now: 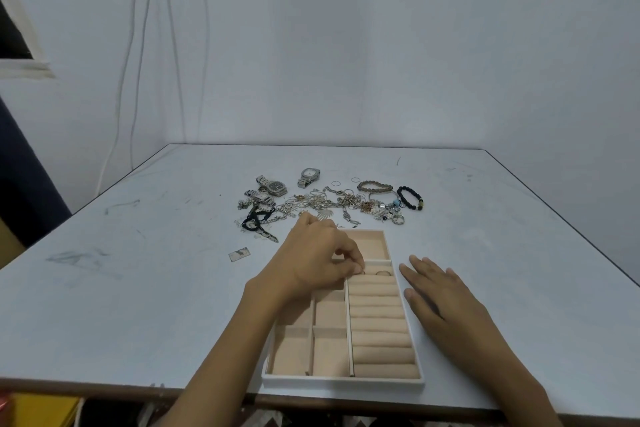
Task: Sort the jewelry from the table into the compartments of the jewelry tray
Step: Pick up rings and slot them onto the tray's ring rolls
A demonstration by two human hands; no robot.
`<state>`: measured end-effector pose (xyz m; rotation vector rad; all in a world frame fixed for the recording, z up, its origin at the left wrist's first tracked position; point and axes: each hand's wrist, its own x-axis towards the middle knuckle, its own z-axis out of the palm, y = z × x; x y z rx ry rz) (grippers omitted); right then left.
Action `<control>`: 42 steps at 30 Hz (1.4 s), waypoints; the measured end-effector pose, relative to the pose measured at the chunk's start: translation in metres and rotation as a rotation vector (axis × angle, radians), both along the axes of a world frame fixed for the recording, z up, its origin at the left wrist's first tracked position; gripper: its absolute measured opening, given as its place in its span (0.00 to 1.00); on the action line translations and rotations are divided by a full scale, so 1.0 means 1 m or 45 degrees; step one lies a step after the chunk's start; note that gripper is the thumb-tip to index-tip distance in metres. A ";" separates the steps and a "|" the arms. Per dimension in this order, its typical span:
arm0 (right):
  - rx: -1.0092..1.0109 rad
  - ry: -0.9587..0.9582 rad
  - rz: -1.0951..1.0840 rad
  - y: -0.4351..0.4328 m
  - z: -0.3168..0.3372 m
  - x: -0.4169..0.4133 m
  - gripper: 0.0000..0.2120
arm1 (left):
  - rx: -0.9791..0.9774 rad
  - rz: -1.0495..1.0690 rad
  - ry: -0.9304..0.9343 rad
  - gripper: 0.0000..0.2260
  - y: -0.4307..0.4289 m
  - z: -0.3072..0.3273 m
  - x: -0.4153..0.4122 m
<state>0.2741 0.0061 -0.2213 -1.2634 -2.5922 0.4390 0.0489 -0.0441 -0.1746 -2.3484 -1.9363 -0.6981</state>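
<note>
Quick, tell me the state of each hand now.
Left hand: fingers pinch a small item, too tiny to identify, over the ring rolls of the tray.
Right hand: open, flat on the table beside the tray.

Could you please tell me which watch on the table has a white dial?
The silver watch farthest back, right of the dark-dialled watch; its face is pale.
</note>
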 end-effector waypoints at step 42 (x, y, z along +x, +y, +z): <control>0.021 0.223 -0.182 0.146 0.073 -0.119 0.07 | -0.066 0.273 -0.631 0.08 0.078 -0.029 -0.087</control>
